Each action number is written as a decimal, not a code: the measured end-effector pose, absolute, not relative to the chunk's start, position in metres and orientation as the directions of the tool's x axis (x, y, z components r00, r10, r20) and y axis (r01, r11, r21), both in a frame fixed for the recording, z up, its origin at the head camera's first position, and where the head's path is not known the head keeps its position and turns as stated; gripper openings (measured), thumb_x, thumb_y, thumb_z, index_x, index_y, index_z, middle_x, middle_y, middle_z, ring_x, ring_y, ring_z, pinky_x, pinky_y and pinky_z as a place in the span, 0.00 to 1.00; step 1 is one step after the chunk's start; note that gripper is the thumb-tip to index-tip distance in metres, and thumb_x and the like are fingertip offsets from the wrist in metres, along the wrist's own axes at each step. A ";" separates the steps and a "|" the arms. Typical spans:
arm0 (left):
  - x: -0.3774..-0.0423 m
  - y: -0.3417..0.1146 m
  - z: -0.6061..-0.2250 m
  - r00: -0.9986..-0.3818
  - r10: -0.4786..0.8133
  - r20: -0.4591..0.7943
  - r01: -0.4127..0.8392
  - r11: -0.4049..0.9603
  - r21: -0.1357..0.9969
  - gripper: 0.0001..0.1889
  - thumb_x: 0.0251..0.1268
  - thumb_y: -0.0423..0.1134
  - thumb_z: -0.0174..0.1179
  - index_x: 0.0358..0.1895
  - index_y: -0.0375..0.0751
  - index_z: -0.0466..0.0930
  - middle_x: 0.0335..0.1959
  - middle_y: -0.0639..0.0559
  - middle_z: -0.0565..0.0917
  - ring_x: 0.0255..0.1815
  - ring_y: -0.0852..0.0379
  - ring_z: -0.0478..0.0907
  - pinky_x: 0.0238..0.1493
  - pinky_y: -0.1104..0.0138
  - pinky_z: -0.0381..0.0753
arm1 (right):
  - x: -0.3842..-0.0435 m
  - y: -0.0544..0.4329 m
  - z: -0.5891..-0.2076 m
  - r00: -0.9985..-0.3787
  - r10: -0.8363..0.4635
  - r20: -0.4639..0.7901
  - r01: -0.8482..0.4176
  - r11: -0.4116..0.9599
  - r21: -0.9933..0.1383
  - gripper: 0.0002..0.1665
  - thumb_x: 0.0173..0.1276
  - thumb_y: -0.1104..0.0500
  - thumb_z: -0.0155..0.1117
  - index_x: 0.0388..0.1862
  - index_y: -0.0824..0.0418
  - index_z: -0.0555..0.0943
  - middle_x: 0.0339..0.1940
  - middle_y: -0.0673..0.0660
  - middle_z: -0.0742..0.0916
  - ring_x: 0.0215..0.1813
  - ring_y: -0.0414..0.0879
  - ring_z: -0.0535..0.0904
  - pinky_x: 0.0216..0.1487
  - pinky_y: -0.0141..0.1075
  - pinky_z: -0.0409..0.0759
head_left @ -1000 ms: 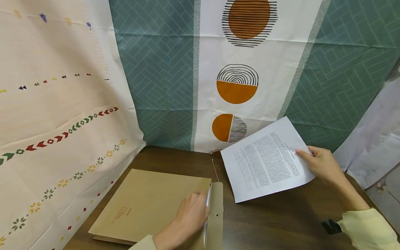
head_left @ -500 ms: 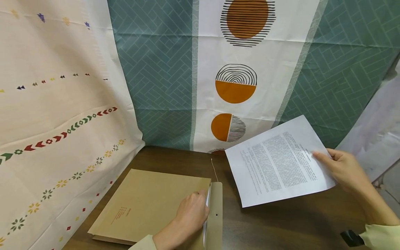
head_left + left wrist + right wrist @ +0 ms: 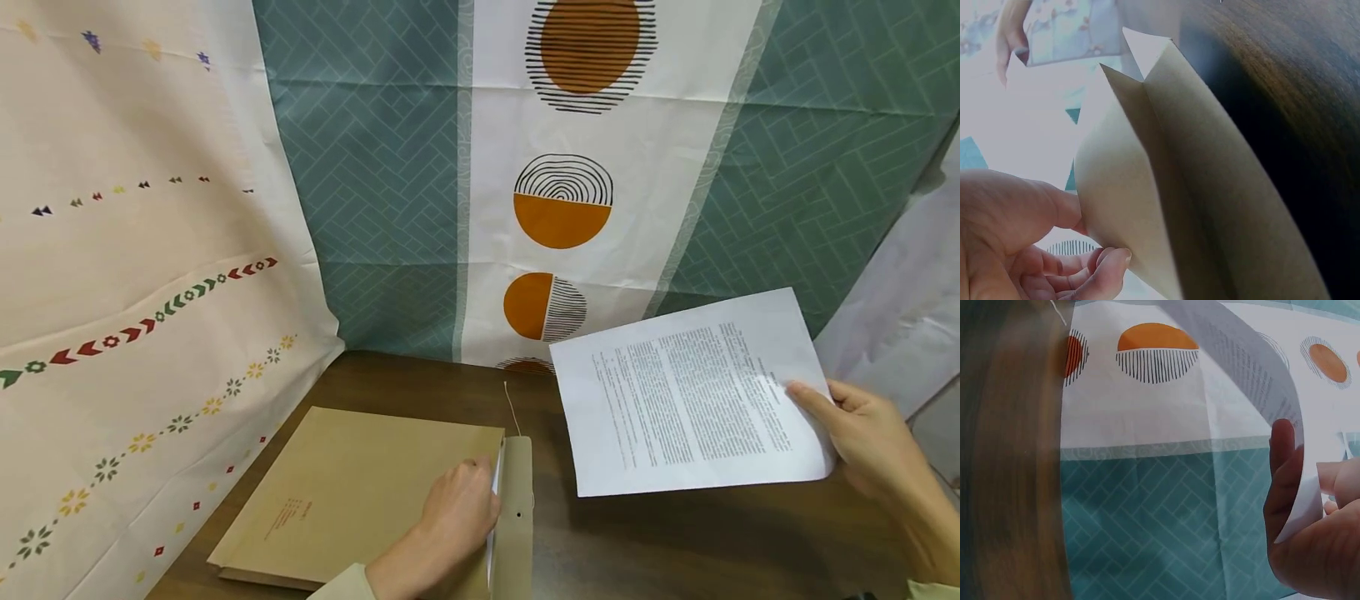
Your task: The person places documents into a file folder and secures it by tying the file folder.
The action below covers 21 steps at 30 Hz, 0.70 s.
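Note:
A brown kraft document envelope point(image 3: 352, 475) lies on the table in the head view, its flap point(image 3: 516, 508) folded out to the right. My left hand point(image 3: 459, 510) pinches the upper panel at the open edge. In the left wrist view, the thumb and fingers grip that panel's edge point(image 3: 1116, 187), and the mouth gapes. A strip of white point(image 3: 492, 554) shows inside the mouth. To the right, my right hand point(image 3: 862, 429) holds a printed sheet of paper point(image 3: 690, 408) by its right edge, above the table. The right wrist view has the sheet point(image 3: 1244, 365) curving from the fingers.
A thin string point(image 3: 512, 408) sticks up by the flap's far end. The dark wooden table point(image 3: 420, 385) ends at a green and white patterned cloth point(image 3: 360, 183) behind. A cream cloth with coloured motifs point(image 3: 150, 275) hangs along the left side.
My right hand has moved right with the printed sheet, which has swung from a steep tilt to nearly level. The left hand and the envelope have stayed in place.

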<state>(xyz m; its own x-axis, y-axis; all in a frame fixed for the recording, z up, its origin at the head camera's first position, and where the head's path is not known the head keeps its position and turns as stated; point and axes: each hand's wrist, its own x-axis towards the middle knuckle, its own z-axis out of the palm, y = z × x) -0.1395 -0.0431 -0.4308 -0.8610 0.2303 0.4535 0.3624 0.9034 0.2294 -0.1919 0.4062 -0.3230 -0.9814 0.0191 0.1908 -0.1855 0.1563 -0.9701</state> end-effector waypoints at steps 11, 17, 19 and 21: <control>-0.141 -0.044 -0.431 -0.859 0.235 0.455 0.372 0.897 0.238 0.08 0.45 0.26 0.64 0.26 0.37 0.73 0.20 0.48 0.76 0.19 0.51 0.78 0.17 0.63 0.74 | -0.183 0.409 -0.335 -0.990 -0.028 0.136 -0.135 -0.029 -0.990 0.13 0.80 0.62 0.56 0.45 0.46 0.85 0.36 0.49 0.90 0.32 0.45 0.88 0.25 0.43 0.85; -0.141 -0.043 -0.430 -0.855 0.236 0.461 0.374 0.897 0.234 0.08 0.45 0.27 0.64 0.27 0.36 0.74 0.20 0.47 0.76 0.19 0.51 0.79 0.17 0.63 0.75 | -0.182 0.411 -0.346 -0.990 -0.133 0.041 -0.039 -0.013 -0.999 0.18 0.80 0.66 0.55 0.48 0.43 0.84 0.41 0.48 0.91 0.36 0.48 0.89 0.30 0.46 0.86; -0.142 -0.043 -0.430 -0.856 0.237 0.460 0.373 0.898 0.232 0.08 0.46 0.27 0.64 0.27 0.36 0.74 0.20 0.47 0.76 0.19 0.50 0.79 0.17 0.62 0.75 | -0.182 0.412 -0.350 -0.980 -0.200 -0.003 0.002 0.003 -1.000 0.20 0.80 0.67 0.54 0.49 0.42 0.84 0.43 0.49 0.91 0.38 0.50 0.89 0.32 0.47 0.87; -0.142 -0.043 -0.430 -0.859 0.236 0.455 0.370 0.899 0.233 0.08 0.46 0.27 0.64 0.27 0.36 0.73 0.20 0.47 0.76 0.20 0.50 0.79 0.18 0.62 0.75 | -0.182 0.412 -0.356 -0.960 -0.276 -0.038 0.036 0.013 -0.999 0.21 0.81 0.67 0.52 0.51 0.41 0.84 0.45 0.49 0.91 0.41 0.51 0.90 0.35 0.47 0.87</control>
<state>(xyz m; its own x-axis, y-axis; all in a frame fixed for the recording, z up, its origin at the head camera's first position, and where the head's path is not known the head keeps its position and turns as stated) -0.1415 -0.0433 -0.4298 -0.8589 0.2356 0.4547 0.3700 0.8994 0.2329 -0.1824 0.4117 -0.3555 -0.9603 -0.2765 -0.0379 0.0357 0.0131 -0.9993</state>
